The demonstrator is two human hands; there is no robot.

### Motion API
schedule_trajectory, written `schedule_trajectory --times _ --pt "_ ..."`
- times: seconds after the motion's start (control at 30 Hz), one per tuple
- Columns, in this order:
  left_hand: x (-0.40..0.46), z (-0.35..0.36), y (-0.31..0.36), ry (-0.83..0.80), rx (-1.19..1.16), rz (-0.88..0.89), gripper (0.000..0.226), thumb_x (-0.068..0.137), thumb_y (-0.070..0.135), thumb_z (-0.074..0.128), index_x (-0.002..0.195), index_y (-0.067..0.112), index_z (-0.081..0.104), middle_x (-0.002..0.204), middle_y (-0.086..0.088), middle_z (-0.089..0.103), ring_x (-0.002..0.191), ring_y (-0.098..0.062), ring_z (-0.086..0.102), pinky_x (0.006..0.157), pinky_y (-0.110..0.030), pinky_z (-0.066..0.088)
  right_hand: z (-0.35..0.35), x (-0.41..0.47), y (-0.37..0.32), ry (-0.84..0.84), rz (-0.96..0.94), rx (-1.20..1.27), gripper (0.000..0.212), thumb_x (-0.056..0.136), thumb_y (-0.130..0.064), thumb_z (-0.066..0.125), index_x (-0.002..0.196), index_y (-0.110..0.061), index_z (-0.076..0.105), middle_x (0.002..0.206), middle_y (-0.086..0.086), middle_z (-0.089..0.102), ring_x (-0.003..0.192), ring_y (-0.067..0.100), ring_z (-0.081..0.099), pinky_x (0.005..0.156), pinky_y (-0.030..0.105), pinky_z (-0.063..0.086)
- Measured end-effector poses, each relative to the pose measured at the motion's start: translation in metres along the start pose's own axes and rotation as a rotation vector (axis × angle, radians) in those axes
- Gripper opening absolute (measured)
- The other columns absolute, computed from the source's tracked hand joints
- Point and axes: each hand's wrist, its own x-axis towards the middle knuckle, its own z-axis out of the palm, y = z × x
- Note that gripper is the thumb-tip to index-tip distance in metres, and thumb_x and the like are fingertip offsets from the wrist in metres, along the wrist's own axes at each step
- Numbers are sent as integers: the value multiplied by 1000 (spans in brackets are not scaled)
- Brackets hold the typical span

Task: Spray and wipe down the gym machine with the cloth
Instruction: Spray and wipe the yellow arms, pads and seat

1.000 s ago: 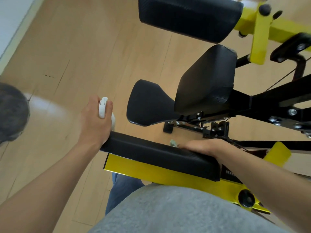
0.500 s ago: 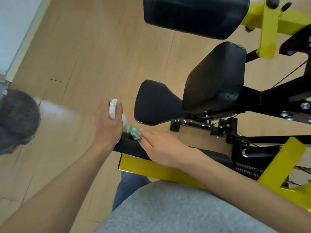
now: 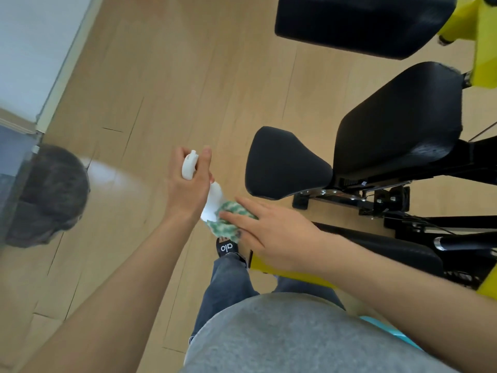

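My left hand [image 3: 188,191] grips a white spray bottle [image 3: 215,201] by its neck, the trigger head up between thumb and fingers. My right hand [image 3: 274,232] lies with straight fingers on a green-and-white cloth [image 3: 228,216] at the left end of the machine's long black pad [image 3: 398,251]. My right forearm hides most of that pad. The cloth touches the bottle's body. The gym machine has a black seat [image 3: 285,162], a black back pad [image 3: 398,122] and a yellow frame [image 3: 484,47].
Another black pad [image 3: 349,20] juts in at the top. A dark round object [image 3: 51,195] sits on the wooden floor at the left, by a white wall [image 3: 32,49]. My sandalled foot [image 3: 227,247] stands below the cloth.
My right hand has slid the cloth leftward along the long pad from its right part to its left end. My left hand with the bottle lifted slightly away from the pad's end.
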Motion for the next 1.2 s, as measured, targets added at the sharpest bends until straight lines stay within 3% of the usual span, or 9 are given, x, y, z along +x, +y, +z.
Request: schedule_trajectory --times 0.07,0.17,0.4,0.53,0.63,0.8,0.93,1.07,1.2 --pt "6 -17 -7 -28 15 0 30 102 39 64 95 16 46 71 -11 58 64 -12 57 56 -9 43 -5 29 -15 -79 31 -66 39 106 -40 31 124 -25 63 132 4 57 114 27 58 90 39 51" --pt "14 -38 -24 -131 86 57 27 100 38 68 99 14 54 74 -12 59 62 -13 57 58 -15 46 -15 67 -31 -402 160 -159 35 103 -34 35 78 -17 54 83 0 54 78 22 57 71 34 49" --pt "14 -62 -47 -454 176 117 27 97 36 71 79 20 60 63 4 56 65 -16 55 64 -31 45 -23 130 -19 -816 512 -16 26 97 -36 57 99 -10 63 90 7 64 75 19 60 66 28 47" --pt "9 -60 -55 -634 197 151 21 93 39 75 78 31 62 71 12 61 71 -13 57 64 -32 46 -14 132 17 -683 774 336 38 89 -38 62 117 -12 64 113 17 71 108 31 69 99 45 53" --pt "6 -57 -62 -756 294 179 16 94 36 74 85 30 63 83 12 65 80 -12 62 71 -38 54 -12 99 54 -528 893 477 32 95 -31 56 120 -11 63 112 17 69 102 30 68 90 40 55" --pt "2 -55 -75 -880 355 159 14 92 29 74 84 24 63 81 7 65 78 -15 61 66 -29 51 4 67 90 224 1173 1341 33 102 -26 55 128 -7 58 113 15 72 100 26 72 88 39 57" --pt "0 -52 -79 -895 442 211 23 92 27 73 81 11 60 78 -3 64 76 -18 54 60 -28 42 -6 70 58 190 1112 917 38 100 -36 57 127 -9 59 114 10 67 105 26 65 96 37 51" --pt "5 -52 -76 -883 403 198 28 92 26 72 75 14 54 73 -2 60 65 -11 47 60 -29 38 -31 55 4 -44 754 498 31 105 -43 43 103 -25 67 102 0 66 96 17 59 75 31 42" --pt "13 -61 -76 -871 313 218 13 92 25 74 85 24 64 78 11 62 74 -4 55 66 -20 42 -22 52 -41 -171 387 102 37 105 -39 36 102 -23 69 103 -3 64 97 18 60 87 40 51"
